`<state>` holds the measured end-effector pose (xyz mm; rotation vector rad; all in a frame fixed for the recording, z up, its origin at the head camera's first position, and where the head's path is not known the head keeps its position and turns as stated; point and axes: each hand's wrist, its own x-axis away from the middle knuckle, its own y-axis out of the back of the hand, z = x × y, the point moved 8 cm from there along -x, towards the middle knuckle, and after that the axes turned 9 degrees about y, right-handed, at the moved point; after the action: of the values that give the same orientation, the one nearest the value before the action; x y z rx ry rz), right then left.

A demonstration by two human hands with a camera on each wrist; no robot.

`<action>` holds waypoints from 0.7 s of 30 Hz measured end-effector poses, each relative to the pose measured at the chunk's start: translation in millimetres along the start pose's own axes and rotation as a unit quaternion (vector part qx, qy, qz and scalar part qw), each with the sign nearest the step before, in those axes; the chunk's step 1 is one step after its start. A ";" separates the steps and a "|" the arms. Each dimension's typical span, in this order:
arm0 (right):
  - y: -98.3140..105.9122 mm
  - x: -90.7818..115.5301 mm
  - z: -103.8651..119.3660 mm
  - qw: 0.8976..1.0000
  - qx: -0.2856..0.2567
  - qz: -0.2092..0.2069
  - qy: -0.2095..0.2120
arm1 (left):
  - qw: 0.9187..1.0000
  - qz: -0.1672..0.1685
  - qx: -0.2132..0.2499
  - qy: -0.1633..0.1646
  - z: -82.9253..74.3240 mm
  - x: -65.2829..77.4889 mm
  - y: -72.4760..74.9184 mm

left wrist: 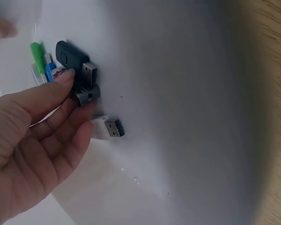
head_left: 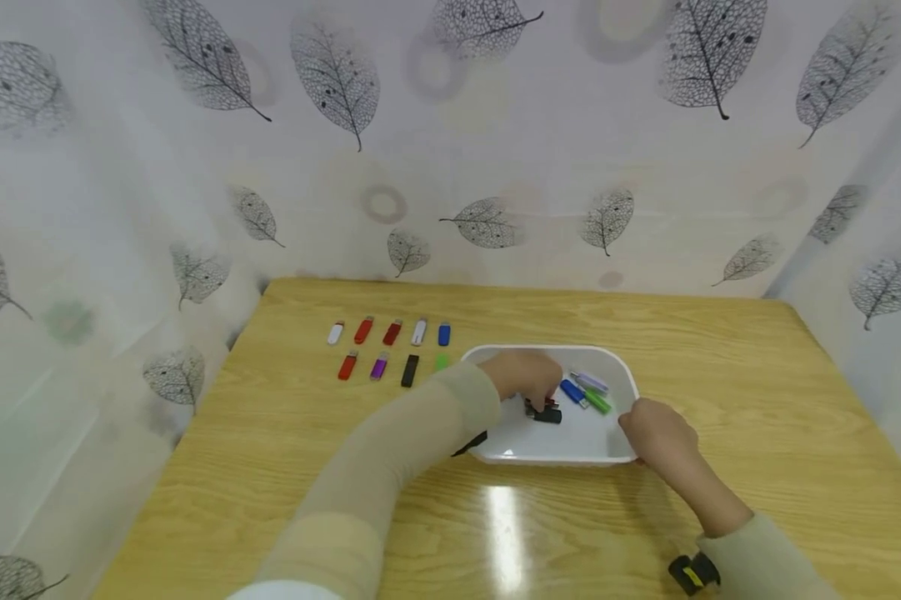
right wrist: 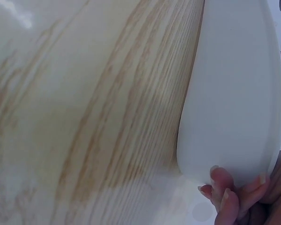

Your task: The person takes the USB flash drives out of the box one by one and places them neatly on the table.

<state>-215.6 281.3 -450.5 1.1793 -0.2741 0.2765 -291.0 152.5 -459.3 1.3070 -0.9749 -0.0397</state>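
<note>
My left hand point(head_left: 523, 375) reaches into a white plastic tray point(head_left: 510, 440). In the left wrist view its thumb and fingers pinch a USB stick with a grey metal swivel cover point(left wrist: 88, 96); the rest of that stick is mostly hidden by the fingers, with a little red showing. Right against it lies a black USB stick point(left wrist: 71, 55), its metal plug bare. Below the fingertips is a white USB stick point(left wrist: 102, 128). My right hand point(head_left: 662, 435) grips the tray's right end, fingers curled on the wall in the right wrist view.
Blue point(head_left: 573, 392), green point(head_left: 597, 402) and pale purple point(head_left: 591, 382) USB sticks lie in the tray's right part. Left of the tray, several USB sticks stand in two rows on the wooden table point(head_left: 270, 433), including a purple one point(head_left: 378, 367). A leaf-patterned curtain point(head_left: 450, 167) hangs behind.
</note>
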 end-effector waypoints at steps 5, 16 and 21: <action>0.0 -0.5 0.5 1.000 0.000 0.008 -0.002 | 0.999 -0.020 0.029 -0.005 5.3 -0.5 2.9; -0.1 -0.4 1.3 1.000 -0.002 0.011 -0.004 | 0.999 -0.037 0.023 0.015 9.8 -16.4 -1.1; 0.6 -0.2 1.8 1.000 -0.001 0.013 -0.001 | 1.000 -0.014 -0.005 0.021 9.2 -27.8 -9.8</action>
<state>-216.1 279.8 -449.4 1.1746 -0.2920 0.2973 -309.2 157.0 -483.9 1.3073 -0.9211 -0.0383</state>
